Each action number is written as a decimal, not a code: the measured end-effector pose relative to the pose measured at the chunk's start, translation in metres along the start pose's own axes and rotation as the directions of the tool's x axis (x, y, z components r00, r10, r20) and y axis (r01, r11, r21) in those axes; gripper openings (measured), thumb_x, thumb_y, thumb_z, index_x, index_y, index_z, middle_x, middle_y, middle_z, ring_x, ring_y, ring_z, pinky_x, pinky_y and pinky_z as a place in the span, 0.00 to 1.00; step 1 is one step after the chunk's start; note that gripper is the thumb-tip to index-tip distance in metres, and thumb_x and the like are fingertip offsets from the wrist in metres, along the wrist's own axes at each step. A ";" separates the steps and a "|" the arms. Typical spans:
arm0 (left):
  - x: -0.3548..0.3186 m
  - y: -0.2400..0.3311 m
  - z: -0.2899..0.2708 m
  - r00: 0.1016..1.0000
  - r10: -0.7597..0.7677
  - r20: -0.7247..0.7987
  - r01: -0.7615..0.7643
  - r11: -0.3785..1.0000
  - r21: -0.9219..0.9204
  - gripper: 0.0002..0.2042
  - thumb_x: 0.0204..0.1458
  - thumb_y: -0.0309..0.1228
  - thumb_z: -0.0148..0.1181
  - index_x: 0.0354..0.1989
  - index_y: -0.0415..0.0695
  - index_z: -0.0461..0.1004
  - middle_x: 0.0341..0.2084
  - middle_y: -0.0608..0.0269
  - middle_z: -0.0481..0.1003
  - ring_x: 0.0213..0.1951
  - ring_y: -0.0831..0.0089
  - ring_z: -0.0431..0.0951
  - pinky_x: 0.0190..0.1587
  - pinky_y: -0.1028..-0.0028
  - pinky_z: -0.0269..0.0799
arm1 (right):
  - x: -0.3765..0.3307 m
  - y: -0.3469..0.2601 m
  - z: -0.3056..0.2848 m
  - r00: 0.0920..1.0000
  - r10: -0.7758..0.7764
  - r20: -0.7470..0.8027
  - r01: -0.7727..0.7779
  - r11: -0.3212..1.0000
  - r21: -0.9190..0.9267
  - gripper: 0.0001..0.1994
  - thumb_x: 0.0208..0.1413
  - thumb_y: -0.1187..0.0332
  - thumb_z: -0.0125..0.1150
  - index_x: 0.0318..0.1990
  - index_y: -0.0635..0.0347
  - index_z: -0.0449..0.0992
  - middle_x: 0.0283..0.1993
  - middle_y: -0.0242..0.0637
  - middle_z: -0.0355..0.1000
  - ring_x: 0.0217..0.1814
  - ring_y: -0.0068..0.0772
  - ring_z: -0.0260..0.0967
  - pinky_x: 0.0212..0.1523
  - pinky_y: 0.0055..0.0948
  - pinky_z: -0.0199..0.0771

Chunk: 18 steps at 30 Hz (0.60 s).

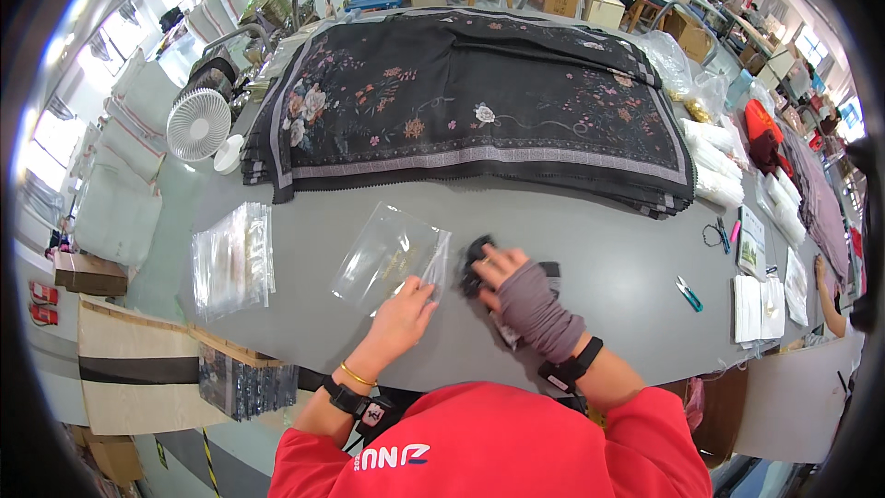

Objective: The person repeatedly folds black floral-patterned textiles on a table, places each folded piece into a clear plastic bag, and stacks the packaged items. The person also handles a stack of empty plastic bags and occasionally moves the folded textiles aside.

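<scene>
As the left hand point(402, 315) pinches plastic point(385, 254), the right point(505, 278) touches cloth point(468, 282).

A bare strip of grey tabletop point(627, 277) runs between the scarf pile point(461, 101), which walls off the far side, and the two hands. At left, an open lane separates the bag stack point(232, 263) from the clear bag point(387, 249) at the left hand point(402, 318); only a narrow gap divides that bag from the right hand point(521, 295). Rightward, free surface reaches the snips point(689, 295), with white packets point(759, 309) crowding the edge beyond.
</scene>
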<state>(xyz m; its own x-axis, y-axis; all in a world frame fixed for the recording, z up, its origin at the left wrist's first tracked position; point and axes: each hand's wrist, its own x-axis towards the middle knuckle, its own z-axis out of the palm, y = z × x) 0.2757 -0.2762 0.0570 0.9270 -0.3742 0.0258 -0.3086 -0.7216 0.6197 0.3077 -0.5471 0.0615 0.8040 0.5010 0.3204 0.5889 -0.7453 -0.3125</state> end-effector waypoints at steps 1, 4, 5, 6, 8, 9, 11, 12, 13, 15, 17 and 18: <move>-0.001 0.003 0.007 0.999 0.029 0.027 -0.029 0.999 0.016 0.20 0.63 0.31 0.63 0.62 0.41 0.72 0.51 0.54 0.71 0.42 0.46 0.81 0.43 0.54 0.79 | -0.003 0.002 -0.007 0.995 0.083 -0.050 -0.079 0.994 0.072 0.24 0.50 0.67 0.72 0.58 0.56 0.79 0.67 0.51 0.74 0.60 0.55 0.73 0.59 0.46 0.78; 0.003 0.018 0.032 0.998 0.069 -0.006 -0.069 0.998 0.003 0.22 0.61 0.24 0.57 0.65 0.39 0.69 0.50 0.53 0.70 0.40 0.45 0.82 0.41 0.54 0.80 | -0.011 -0.009 -0.018 0.933 0.186 -0.309 -0.091 0.951 0.297 0.26 0.48 0.72 0.72 0.58 0.57 0.79 0.64 0.51 0.76 0.57 0.56 0.76 0.57 0.47 0.80; 0.007 0.022 0.037 0.999 0.009 0.040 -0.005 0.996 -0.090 0.24 0.60 0.23 0.56 0.66 0.39 0.67 0.52 0.52 0.70 0.41 0.45 0.82 0.42 0.54 0.81 | -0.014 -0.018 -0.018 0.955 0.130 -0.267 -0.038 0.945 0.324 0.27 0.48 0.74 0.73 0.60 0.57 0.79 0.66 0.50 0.75 0.60 0.57 0.75 0.58 0.45 0.79; 0.011 0.025 0.041 0.995 -0.057 0.080 0.071 0.979 -0.190 0.26 0.59 0.22 0.55 0.67 0.39 0.66 0.54 0.50 0.69 0.42 0.44 0.82 0.43 0.55 0.81 | -0.015 -0.029 -0.013 0.979 0.058 -0.197 0.014 0.938 0.347 0.28 0.49 0.72 0.73 0.61 0.57 0.78 0.67 0.49 0.74 0.62 0.55 0.75 0.60 0.45 0.78; 0.018 0.026 0.038 0.952 -0.191 0.240 0.277 0.870 -0.408 0.29 0.56 0.20 0.53 0.69 0.38 0.64 0.58 0.47 0.68 0.45 0.43 0.82 0.46 0.56 0.82 | -0.016 -0.045 -0.002 0.993 0.109 0.036 -0.112 0.845 0.523 0.28 0.54 0.71 0.72 0.64 0.58 0.76 0.70 0.49 0.72 0.67 0.54 0.73 0.65 0.46 0.76; 0.022 0.024 0.033 0.904 -0.240 0.353 0.401 0.762 -0.509 0.30 0.55 0.19 0.52 0.70 0.38 0.63 0.60 0.45 0.67 0.47 0.41 0.82 0.48 0.57 0.81 | -0.016 -0.046 0.004 0.992 0.123 -0.022 -0.098 0.876 0.473 0.27 0.54 0.71 0.72 0.64 0.58 0.76 0.70 0.49 0.72 0.67 0.55 0.73 0.65 0.46 0.76; 0.024 0.022 0.020 0.946 -0.189 0.263 0.310 0.760 -0.571 0.31 0.54 0.17 0.51 0.71 0.37 0.62 0.63 0.43 0.65 0.49 0.40 0.81 0.50 0.58 0.81 | -0.015 -0.042 0.019 0.990 0.125 -0.068 -0.092 0.929 0.359 0.27 0.56 0.70 0.72 0.64 0.58 0.76 0.70 0.50 0.72 0.67 0.56 0.73 0.66 0.47 0.76; 0.022 0.024 0.013 0.991 -0.109 0.083 0.136 0.856 -0.499 0.31 0.54 0.17 0.51 0.71 0.37 0.62 0.63 0.42 0.65 0.49 0.41 0.81 0.50 0.58 0.82 | -0.015 -0.037 0.027 0.997 0.070 -0.017 -0.064 0.967 0.246 0.26 0.57 0.69 0.72 0.64 0.57 0.76 0.69 0.49 0.73 0.70 0.56 0.70 0.68 0.47 0.74; 0.022 0.027 0.007 0.997 -0.051 -0.049 0.028 0.921 -0.388 0.31 0.54 0.16 0.51 0.71 0.36 0.62 0.64 0.42 0.65 0.50 0.41 0.81 0.49 0.59 0.82 | -0.013 -0.033 0.035 0.999 0.019 0.035 -0.025 0.980 0.197 0.26 0.57 0.68 0.71 0.64 0.57 0.76 0.69 0.49 0.72 0.72 0.55 0.69 0.69 0.47 0.73; 0.019 0.043 -0.001 0.979 0.164 -0.121 -0.172 0.983 -0.062 0.33 0.51 0.15 0.53 0.71 0.35 0.65 0.62 0.50 0.70 0.50 0.51 0.81 0.46 0.64 0.81 | -0.004 -0.028 0.052 0.996 -0.071 0.046 0.066 0.992 0.104 0.25 0.58 0.66 0.69 0.64 0.56 0.77 0.70 0.49 0.71 0.74 0.55 0.66 0.70 0.47 0.71; 0.020 0.062 -0.003 0.950 0.293 0.106 -0.304 0.946 0.115 0.32 0.51 0.16 0.55 0.70 0.34 0.66 0.62 0.51 0.69 0.51 0.52 0.80 0.45 0.64 0.81 | 0.017 -0.028 0.070 0.993 -0.119 0.002 0.118 0.991 0.056 0.25 0.64 0.57 0.57 0.66 0.56 0.75 0.75 0.62 0.62 0.77 0.65 0.59 0.75 0.56 0.63; 0.022 0.070 -0.005 0.882 0.468 0.050 -0.467 0.854 0.229 0.31 0.51 0.20 0.57 0.69 0.32 0.66 0.62 0.51 0.70 0.47 0.51 0.82 0.44 0.61 0.82 | 0.029 -0.027 0.073 0.990 -0.123 -0.070 0.126 0.991 0.049 0.27 0.64 0.55 0.57 0.67 0.58 0.75 0.74 0.60 0.63 0.79 0.65 0.57 0.77 0.56 0.59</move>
<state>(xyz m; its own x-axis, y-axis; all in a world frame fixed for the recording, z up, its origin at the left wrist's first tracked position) 0.2760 -0.3317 0.1049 0.6625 -0.6971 0.2741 -0.7450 -0.5751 0.3381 0.3205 -0.4802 0.0137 0.7180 0.5565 0.4182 0.6890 -0.6536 -0.3132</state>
